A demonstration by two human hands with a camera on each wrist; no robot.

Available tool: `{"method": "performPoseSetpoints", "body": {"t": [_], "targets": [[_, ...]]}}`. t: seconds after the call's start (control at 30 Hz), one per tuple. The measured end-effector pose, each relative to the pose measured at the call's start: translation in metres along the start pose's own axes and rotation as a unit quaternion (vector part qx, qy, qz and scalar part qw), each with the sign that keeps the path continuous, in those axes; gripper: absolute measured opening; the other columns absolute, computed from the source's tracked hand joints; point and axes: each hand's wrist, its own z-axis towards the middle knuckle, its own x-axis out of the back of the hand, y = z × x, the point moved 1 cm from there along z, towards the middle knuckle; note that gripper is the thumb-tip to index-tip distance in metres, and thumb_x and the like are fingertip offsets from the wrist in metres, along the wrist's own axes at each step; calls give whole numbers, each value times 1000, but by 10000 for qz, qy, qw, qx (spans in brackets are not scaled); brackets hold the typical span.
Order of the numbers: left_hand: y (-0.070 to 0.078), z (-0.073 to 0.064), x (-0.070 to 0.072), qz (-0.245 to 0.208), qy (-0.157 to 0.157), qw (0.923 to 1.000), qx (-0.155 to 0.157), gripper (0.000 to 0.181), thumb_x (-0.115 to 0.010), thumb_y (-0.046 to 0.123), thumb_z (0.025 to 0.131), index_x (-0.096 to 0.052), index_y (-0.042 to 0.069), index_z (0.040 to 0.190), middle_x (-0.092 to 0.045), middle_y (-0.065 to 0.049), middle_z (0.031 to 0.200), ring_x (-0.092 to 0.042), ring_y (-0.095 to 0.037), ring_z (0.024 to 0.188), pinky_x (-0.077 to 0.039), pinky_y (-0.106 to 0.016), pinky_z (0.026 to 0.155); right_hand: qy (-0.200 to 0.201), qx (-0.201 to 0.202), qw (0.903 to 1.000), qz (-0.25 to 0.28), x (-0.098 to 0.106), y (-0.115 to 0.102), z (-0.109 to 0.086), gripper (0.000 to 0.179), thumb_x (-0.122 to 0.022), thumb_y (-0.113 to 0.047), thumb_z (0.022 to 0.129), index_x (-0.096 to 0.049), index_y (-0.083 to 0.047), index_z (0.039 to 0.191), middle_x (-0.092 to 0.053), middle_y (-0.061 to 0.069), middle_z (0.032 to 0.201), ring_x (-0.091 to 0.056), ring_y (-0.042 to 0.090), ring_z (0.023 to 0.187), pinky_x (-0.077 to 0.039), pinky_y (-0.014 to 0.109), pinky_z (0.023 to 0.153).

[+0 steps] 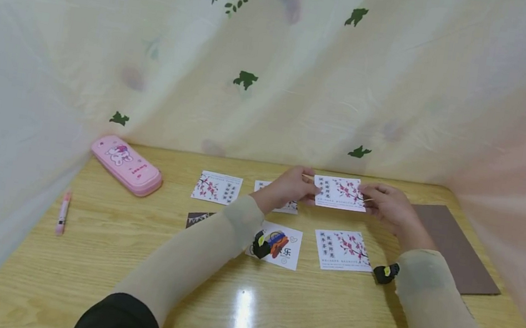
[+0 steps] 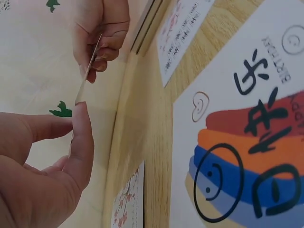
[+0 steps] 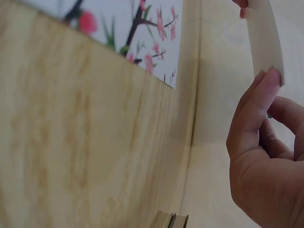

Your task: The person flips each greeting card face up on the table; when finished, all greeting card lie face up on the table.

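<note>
Both hands hold up one white card (image 1: 339, 193) printed with pink blossoms and dark lettering, raised off the table near its back edge. The left hand (image 1: 291, 187) pinches its left edge between thumb and fingers. On the opposite edge, the right hand (image 1: 390, 209) has the same kind of pinch. In the right wrist view the card (image 3: 266, 42) appears nearly edge-on, its pale back showing. Partly covered by the left hand, another blossom card (image 1: 289, 208) lies on the table. Below the held card lies a third blossom card (image 1: 341, 251).
A blossom card (image 1: 216, 188) and a colourful birthday card (image 1: 288, 251) lie on the table, with a dark card (image 1: 197, 218) half hidden by the left sleeve. A pink pencil case (image 1: 126, 165) and a pink marker (image 1: 63, 213) are at left, a brown board (image 1: 455, 250) at right.
</note>
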Motion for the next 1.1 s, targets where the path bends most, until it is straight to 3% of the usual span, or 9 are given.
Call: {"method": "performPoseSetpoints", "body": {"t": [0.13,0.3,0.4,0.53,0.67,0.77,0.87,0.93,1.1], "targets": [[-1,3,-2,466,142,9987,-132,65,-68,0,101,-39,1,160,-64,-23,142,-72,-19,83,-66,-28,77,95,16,9967,-811,-4,-1,1,51,-56,-37,112,-56,0,146,-59,6,125,-61,15,101,-61,21,83],[2,5,-4,1654,191,9856,-304,68,-68,5,103,-36,2,163,-63,-20,145,-75,-25,97,-66,-34,92,-11,-97,9918,-1278,-8,-2,2,46,-60,-29,111,-57,4,143,-64,12,118,-64,18,97,-63,25,81],[2,6,-5,2807,70,9589,-395,69,-69,11,103,-37,3,164,-66,-14,139,-72,-20,101,-61,-30,97,-170,-206,9893,-1436,-9,-2,2,44,-61,-25,110,-56,6,141,-66,10,110,-66,17,91,-64,26,79],[0,9,-6,3966,-81,9157,-644,51,-70,15,100,-53,0,147,-68,-9,114,-60,-15,88,-53,-26,81,-340,-267,9861,-1603,-10,-2,1,41,-64,-20,108,-57,8,137,-69,10,107,-68,15,85,-64,27,77],[-3,10,-9,4418,-75,8932,-835,33,-71,13,97,-59,1,125,-66,-9,106,-60,-19,85,-54,-28,76,-434,-293,9812,-1858,-11,-3,2,40,-68,-19,105,-58,8,133,-72,13,105,-71,14,81,-65,28,75],[-4,9,-12,4577,-15,8861,-728,54,-73,13,95,-54,-2,143,-66,-16,133,-66,-25,113,-57,-33,103,-393,-331,9781,-2016,-13,-2,5,42,-71,-20,104,-56,7,132,-71,15,107,-71,14,81,-64,29,75],[-5,7,-15,4650,49,8836,-550,78,-72,15,95,-36,0,162,-48,-21,163,-54,-33,146,-44,-42,126,-298,-367,9771,-2072,-15,-1,7,43,-72,-20,103,-54,6,133,-68,16,109,-70,16,81,-64,30,74],[-7,5,-18,4646,50,8844,-447,86,-71,16,97,-25,5,169,-34,-21,172,-43,-36,156,-37,-45,131,-239,-383,9763,-2115,-17,-2,8,43,-72,-20,103,-53,6,132,-66,17,110,-70,17,82,-64,30,74],[-9,2,-20,4744,-56,8788,-508,88,-68,15,99,-19,9,171,-29,-21,175,-46,-36,154,-38,-45,130,-210,-403,9738,-2226,-18,-2,7,44,-72,-20,103,-53,7,132,-65,19,112,-70,17,83,-64,30,74]]}}
